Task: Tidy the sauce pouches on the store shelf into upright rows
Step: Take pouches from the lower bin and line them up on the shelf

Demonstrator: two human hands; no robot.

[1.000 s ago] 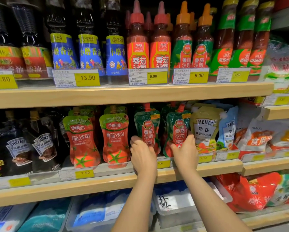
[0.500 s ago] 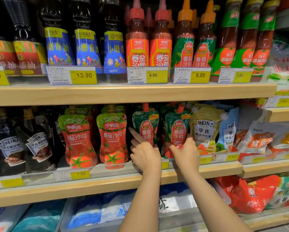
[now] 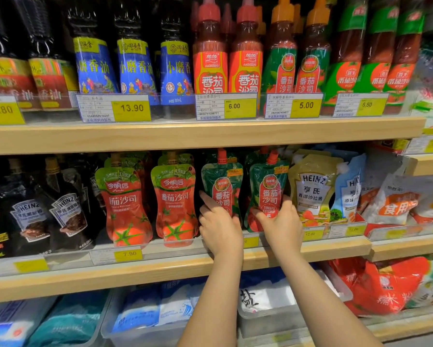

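Two green ketchup pouches with red spouts stand side by side on the middle shelf [image 3: 160, 271]. My left hand [image 3: 219, 227] is at the lower left of the left green pouch [image 3: 223, 181], its forefinger stretched up along the pouch's left edge. My right hand [image 3: 281, 225] grips the bottom of the right green pouch [image 3: 269, 186], thumb on its front. Left of them two red tomato pouches [image 3: 127, 204] stand upright. A yellow Heinz pouch [image 3: 311, 186] and a blue Heinz pouch [image 3: 349, 189] stand to the right.
Dark Heinz sauce pouches [image 3: 65, 211] fill the shelf's left end. Bottles of sesame oil [image 3: 135, 68] and ketchup [image 3: 210, 61] line the upper shelf behind price tags. Clear bins of salt bags [image 3: 263, 301] sit below. Bagged goods [image 3: 398, 201] lie at the right.
My left hand has opened from a curled grip and stretched its forefinger up beside the left green pouch. My right hand stays on the right green pouch.
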